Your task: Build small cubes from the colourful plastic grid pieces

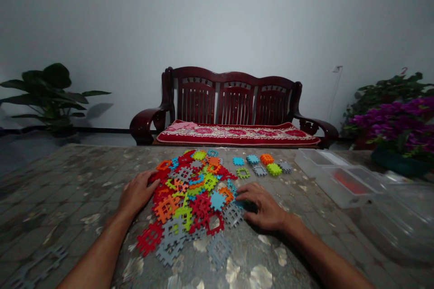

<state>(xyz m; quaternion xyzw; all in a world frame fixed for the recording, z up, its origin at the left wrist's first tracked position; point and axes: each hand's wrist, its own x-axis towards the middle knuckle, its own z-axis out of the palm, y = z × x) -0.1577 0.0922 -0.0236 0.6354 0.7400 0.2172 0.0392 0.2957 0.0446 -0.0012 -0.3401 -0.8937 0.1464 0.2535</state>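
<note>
A heap of interlocking plastic building tiles in red, orange, lime green, blue and grey lies on the table in front of me. At its left edge rests my left hand, fingers apart and touching the red tiles there. My right hand is at the heap's right side, its fingers curved but apart, beside a grey lattice tile. Nothing shows in its grasp, though the fingertips partly hide the blue tiles next to them. Small stacks of tiles, among them an orange stack and a lime stack, stand in rows behind my right hand.
Clear plastic boxes stand on the table's right side, one with something red inside. A long grey frame piece lies at the near left. Purple flowers stand at the right. Beyond the table is a wooden bench.
</note>
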